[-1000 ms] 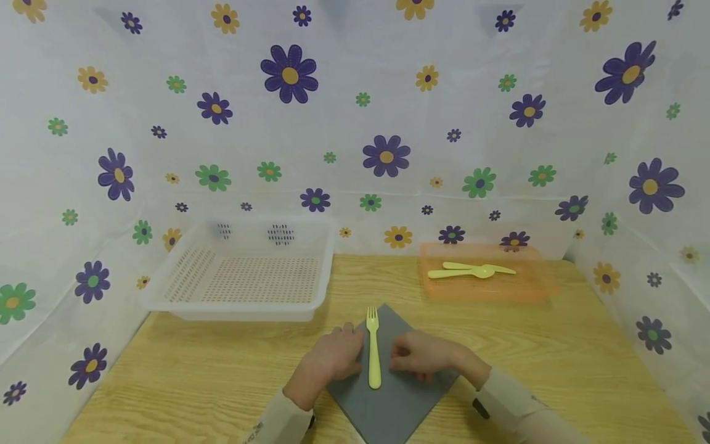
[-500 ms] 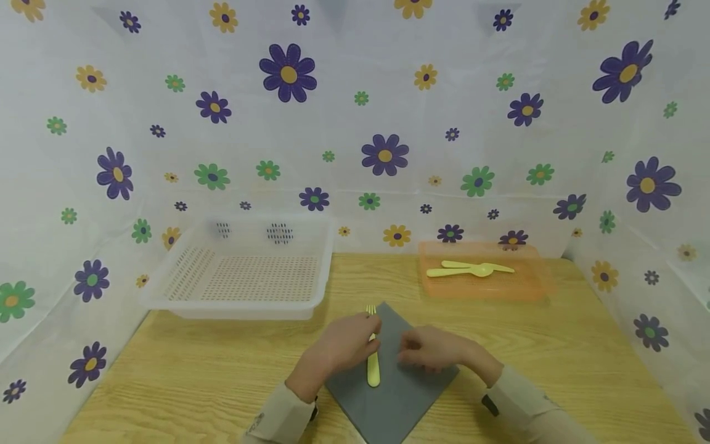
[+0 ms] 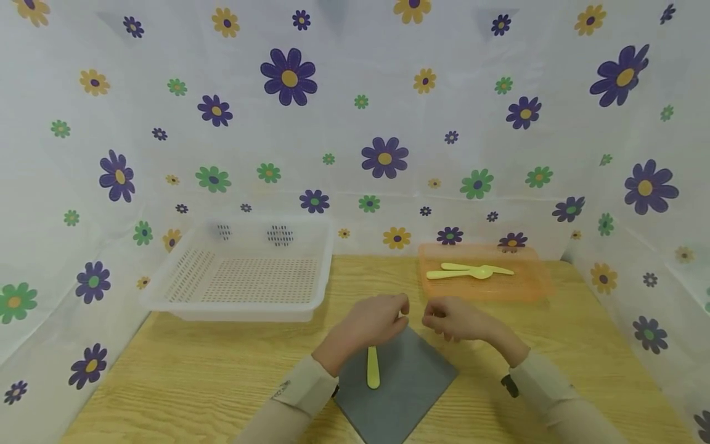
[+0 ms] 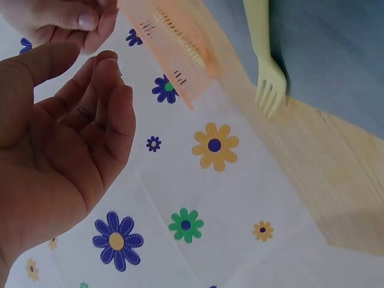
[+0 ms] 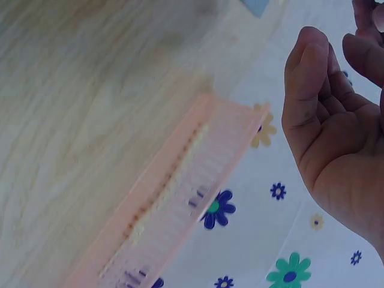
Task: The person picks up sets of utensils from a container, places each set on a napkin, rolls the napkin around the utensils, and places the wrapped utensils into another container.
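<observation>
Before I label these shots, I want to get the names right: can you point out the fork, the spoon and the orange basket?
Fork [image 4: 264,60]: left wrist view, on the neck where handle meets head.
Spoon [image 3: 461,273]: head view, on the handle.
Orange basket [image 3: 485,293]: head view, on the front wall.

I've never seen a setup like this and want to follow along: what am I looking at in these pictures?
There's no machine: these are a person's bare left hand and right hand. A head-worn camera takes the wide view, looking forward and down; a camera on each wrist takes the others. On the wooden table lies a grey mat with a yellow fork, its prongs hidden by the left hand in the wide view. Farther back are a white basket and an orange basket containing a yellow spoon and knife. Neither hand appears to hold anything.
</observation>
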`<state>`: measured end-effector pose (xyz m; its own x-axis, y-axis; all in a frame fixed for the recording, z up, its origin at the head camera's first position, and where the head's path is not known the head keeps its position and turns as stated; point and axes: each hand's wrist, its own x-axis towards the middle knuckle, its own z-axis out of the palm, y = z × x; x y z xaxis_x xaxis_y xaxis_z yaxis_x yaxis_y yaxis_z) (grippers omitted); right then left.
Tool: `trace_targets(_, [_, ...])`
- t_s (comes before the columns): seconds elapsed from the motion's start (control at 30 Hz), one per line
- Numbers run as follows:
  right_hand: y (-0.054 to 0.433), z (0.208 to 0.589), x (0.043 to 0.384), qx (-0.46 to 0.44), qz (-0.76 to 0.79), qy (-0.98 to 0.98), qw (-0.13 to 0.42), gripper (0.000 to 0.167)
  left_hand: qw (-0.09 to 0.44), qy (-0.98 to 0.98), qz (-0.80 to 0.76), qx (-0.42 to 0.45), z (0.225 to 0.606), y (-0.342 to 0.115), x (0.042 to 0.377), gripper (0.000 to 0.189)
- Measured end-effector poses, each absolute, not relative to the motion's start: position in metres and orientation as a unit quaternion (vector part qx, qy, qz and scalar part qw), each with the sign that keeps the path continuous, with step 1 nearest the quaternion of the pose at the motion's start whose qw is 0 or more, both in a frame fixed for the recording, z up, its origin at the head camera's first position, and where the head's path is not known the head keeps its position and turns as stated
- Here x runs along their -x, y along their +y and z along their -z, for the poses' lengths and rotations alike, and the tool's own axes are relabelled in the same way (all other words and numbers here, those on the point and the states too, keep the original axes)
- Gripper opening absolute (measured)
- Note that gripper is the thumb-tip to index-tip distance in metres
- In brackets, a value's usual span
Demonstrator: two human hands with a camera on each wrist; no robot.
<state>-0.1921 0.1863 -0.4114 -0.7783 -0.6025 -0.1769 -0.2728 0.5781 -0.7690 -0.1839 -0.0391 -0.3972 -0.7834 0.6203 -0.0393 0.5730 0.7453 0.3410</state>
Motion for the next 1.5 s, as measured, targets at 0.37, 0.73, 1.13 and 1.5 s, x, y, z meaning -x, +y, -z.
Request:
trace_targets(0.37, [0.216,0.404,0.216,0.199,0.373,0.897,0.133,0.017,0.116,0.93,-0.244,-0.248,0.409,-0.006,0.21,0.026])
trace_targets(0.73, [0.232,0.412,0.245,0.129,0.367,0.919,0.066,0.026,0.135,0.934,-0.262,-0.202,0.414,0.013,0.229,0.033])
trace_targets(1.13, [0.241,0.418,0.263,0.117,0.364,0.922,0.058,0.023,0.132,0.938,-0.26,-0.185,0.424,0.017,0.239,0.033])
trace_targets(1.5, [0.231,0.421,0.272,0.123,0.291,0.948,0.042,0.014,0.112,0.944,-0.243,-0.193,0.431,0.022,0.241,0.029])
